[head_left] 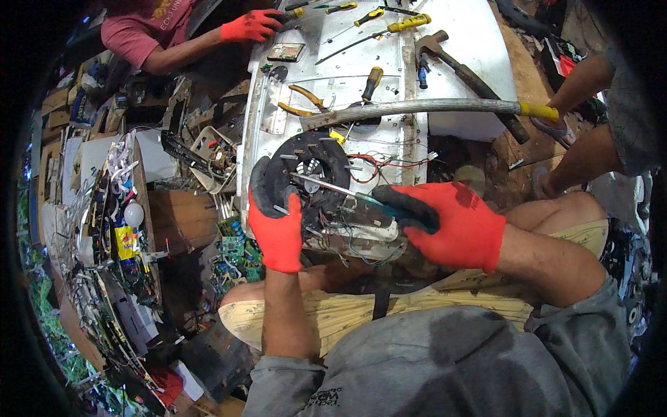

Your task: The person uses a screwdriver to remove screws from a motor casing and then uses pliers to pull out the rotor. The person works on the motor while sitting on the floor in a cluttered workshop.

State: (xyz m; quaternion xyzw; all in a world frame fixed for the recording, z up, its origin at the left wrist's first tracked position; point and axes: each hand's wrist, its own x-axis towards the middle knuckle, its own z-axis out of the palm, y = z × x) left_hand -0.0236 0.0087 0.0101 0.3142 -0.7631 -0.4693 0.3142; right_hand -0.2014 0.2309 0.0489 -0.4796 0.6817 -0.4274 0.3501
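Note:
In red gloves with dark palms and fingertips, both my hands work over a black, round fan-like part (333,151) with several pale posts around its rim. My left hand (275,233) grips its near left edge, thumb on top. My right hand (451,226) is closed around the dark teal handle of a screwdriver (335,187). The screwdriver's metal shaft points left, its tip over the part near the silvery hub (310,174). Thin wires (372,251) trail from the part's near side. All this rests on a worn white metal panel (276,121).
Beyond lie orange-handled pliers (299,108), a yellow-black screwdriver (373,83), a hammer (476,80) and a long grey bar with a yellow end (445,105). A co-worker's red-gloved hand (251,26) touches the panel's far left. Circuit boards (236,254) and scrap lie left; another person's legs (583,153) are at right.

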